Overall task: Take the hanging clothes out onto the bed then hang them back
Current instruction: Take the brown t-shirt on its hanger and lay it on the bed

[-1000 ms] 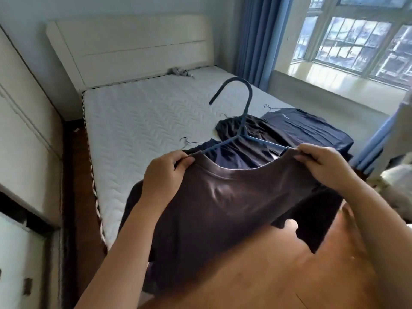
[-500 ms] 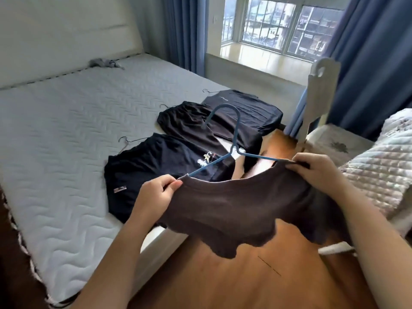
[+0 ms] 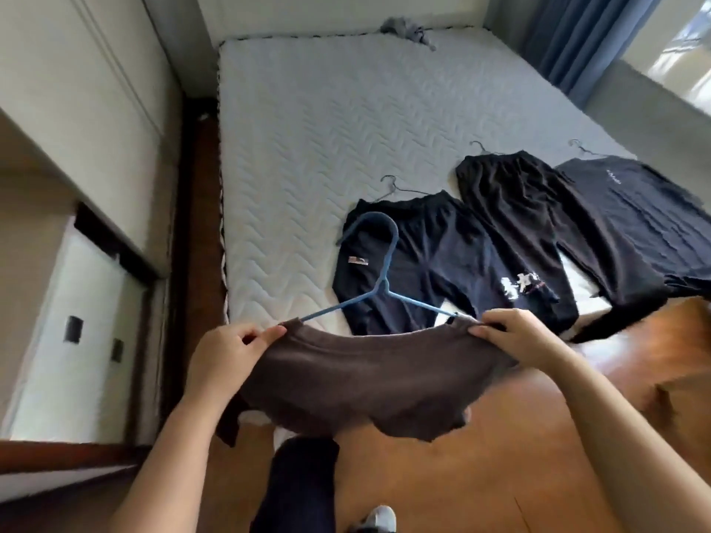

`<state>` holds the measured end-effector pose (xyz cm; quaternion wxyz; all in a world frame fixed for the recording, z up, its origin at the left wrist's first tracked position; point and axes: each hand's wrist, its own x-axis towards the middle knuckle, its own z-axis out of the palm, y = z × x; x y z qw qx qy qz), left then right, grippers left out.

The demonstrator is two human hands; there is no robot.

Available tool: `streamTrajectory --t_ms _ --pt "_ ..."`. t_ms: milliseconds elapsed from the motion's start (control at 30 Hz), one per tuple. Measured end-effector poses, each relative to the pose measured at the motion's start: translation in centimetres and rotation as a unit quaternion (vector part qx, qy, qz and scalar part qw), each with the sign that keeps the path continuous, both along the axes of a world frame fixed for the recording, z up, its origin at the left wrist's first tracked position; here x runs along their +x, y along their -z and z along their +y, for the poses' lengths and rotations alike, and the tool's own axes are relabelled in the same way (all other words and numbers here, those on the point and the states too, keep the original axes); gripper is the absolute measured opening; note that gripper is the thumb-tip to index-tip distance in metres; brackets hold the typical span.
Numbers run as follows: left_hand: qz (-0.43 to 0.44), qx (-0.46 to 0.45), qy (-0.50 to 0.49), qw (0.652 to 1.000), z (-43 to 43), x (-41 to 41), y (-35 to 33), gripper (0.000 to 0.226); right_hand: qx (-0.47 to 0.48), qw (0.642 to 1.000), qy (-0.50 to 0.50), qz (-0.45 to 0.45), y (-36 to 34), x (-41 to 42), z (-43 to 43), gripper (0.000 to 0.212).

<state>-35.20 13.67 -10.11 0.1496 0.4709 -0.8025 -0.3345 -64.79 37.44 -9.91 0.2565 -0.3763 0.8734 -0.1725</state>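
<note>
OK, both hands were closed on a brown shirt (image 3: pixel 358 382), pinching its neckline w/ thumb + fingers: left hand (image 3: pixel 231 352) at the left shoulder, right hand (image 3: pixel 519 336) at the right shoulder. Shirt was on a blue hanger (image 3: pixel 379 278), arms tucked into the collar, hook tilted up and away over the bed (image 3: pixel 307 148). Shirt held in the air near the foot edge of the bed, lower part drooping over the wood floor (image 3: pixel 500 455).

On the mattress, 3 dark garments lay flat side by side, each w/ a thin wire hook poking out the top: dark shorts (image 3: pixel 423 263) w/ small logo, black pants (image 3: pixel 511 209), navy top (image 3: pixel 631 221) farthest right. Grey bundle (image 3: pixel 408 30) by the headboard, prob. cloth, too blurry. Blue curtain (image 3: pixel 577 36) top right, white wardrobe (image 3: pixel 77 109) left.
</note>
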Motion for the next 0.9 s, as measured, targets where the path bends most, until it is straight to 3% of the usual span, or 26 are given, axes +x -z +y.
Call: streamTrajectory --t_ms 133,333,633,800,900 --pt "-0.022 0.022 -0.040 0.999 -5.5 2.0 1.4 0.032 0.026 0.999 -0.047 -0.005 1.4 -0.4 -9.0 0.015" --pt "-0.037 0.037 -0.060 0.997 -14.7 3.6 3.4 0.012 0.040 0.995 -0.087 0.029 2.2 -1.1 -19.9 0.012" --pt "-0.130 0.071 -0.021 0.989 -21.3 -1.1 7.2 0.029 0.135 0.986 -0.065 0.072 5.1 -5.5 -23.4 0.010" --pt "-0.200 0.066 0.024 0.977 -22.6 -6.7 7.8 0.029 0.182 0.975 -0.047 0.117 7.0 -10.6 -24.6 0.021" --pt "-0.184 0.059 0.007 0.981 -24.0 -9.5 7.9 0.026 0.178 0.977 -0.054 0.107 7.6 -14.3 -27.2 0.019"
